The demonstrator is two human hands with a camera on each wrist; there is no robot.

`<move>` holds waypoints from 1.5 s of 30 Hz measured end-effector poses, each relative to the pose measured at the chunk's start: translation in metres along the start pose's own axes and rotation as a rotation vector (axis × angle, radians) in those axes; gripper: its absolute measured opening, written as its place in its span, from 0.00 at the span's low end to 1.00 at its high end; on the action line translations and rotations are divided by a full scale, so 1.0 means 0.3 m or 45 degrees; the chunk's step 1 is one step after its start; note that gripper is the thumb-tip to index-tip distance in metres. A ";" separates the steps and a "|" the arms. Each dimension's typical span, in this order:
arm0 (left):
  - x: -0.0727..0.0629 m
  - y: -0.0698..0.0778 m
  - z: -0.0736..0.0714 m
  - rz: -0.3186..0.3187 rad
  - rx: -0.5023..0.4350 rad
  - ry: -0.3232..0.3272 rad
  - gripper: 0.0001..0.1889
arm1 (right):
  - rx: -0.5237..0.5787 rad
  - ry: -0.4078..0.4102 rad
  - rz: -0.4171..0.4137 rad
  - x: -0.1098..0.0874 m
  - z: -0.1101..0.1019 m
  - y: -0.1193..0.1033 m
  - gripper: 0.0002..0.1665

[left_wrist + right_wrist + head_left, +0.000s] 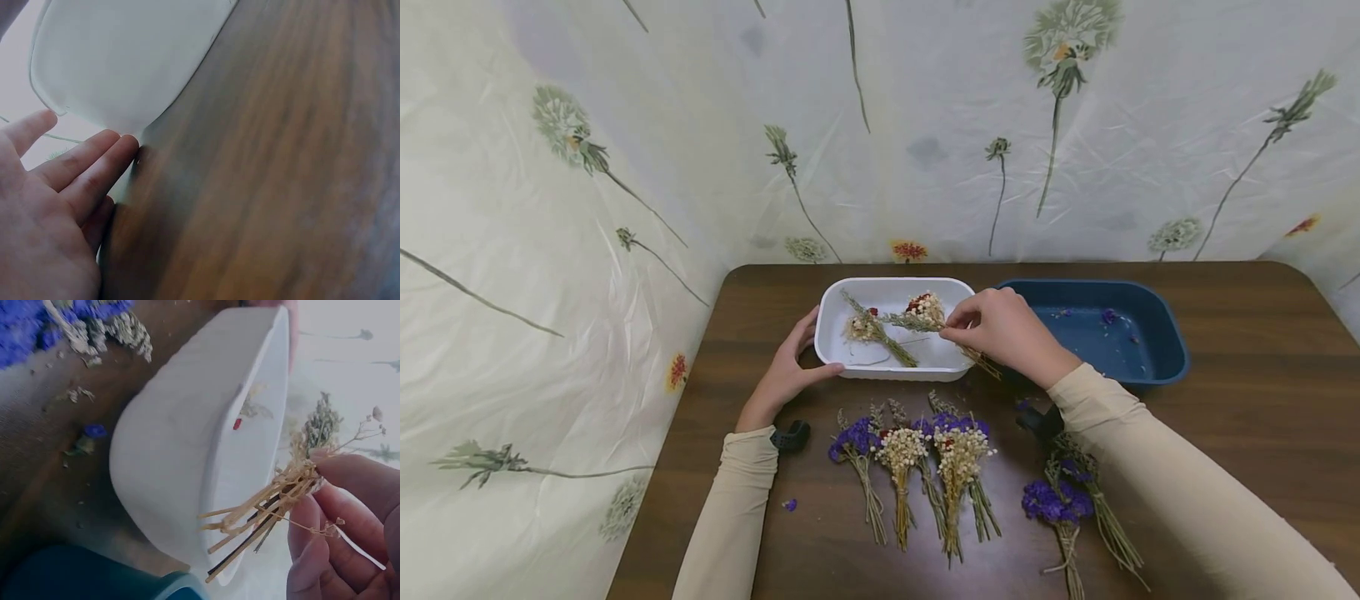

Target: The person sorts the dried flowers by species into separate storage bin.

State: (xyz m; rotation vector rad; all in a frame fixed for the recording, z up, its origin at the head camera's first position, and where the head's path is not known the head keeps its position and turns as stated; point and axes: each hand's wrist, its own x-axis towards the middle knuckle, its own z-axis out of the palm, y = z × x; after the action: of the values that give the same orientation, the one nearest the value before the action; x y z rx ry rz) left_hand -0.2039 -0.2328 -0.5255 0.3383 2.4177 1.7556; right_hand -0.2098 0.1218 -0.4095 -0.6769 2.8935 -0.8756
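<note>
One flower bunch [929, 315] sits pinched in your right hand [1000, 329] over the right end of the white tub [902, 375], heads [923, 307] pointing left, stems [981, 362] slanting right and toward you; your left hand [792, 367], spread wide, rests at the tub's left end, farther from the bunch.

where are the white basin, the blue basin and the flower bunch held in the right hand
White basin [886, 298], head view, on its bare inside.
Blue basin [1078, 348], head view, on its bare floor.
Held flower bunch [292, 483], right wrist view, on its stems.
</note>
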 end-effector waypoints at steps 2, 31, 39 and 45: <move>0.002 0.001 0.001 -0.002 -0.002 -0.003 0.53 | 0.003 -0.024 0.005 0.020 0.000 -0.004 0.07; 0.003 0.013 0.003 0.008 -0.030 0.001 0.55 | -0.123 -0.278 0.066 0.272 0.091 -0.042 0.10; 0.006 0.001 0.000 0.028 -0.001 0.005 0.54 | -0.185 -0.341 0.129 0.315 0.107 -0.032 0.08; 0.005 -0.001 -0.001 0.039 0.002 0.007 0.53 | -0.171 -0.393 0.190 0.328 0.111 -0.038 0.08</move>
State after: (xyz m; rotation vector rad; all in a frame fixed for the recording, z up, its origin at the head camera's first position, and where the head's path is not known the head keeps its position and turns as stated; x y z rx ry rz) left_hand -0.2053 -0.2327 -0.5258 0.3738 2.4305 1.7692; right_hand -0.2886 0.0548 -0.4231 -0.5405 2.6967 -0.5124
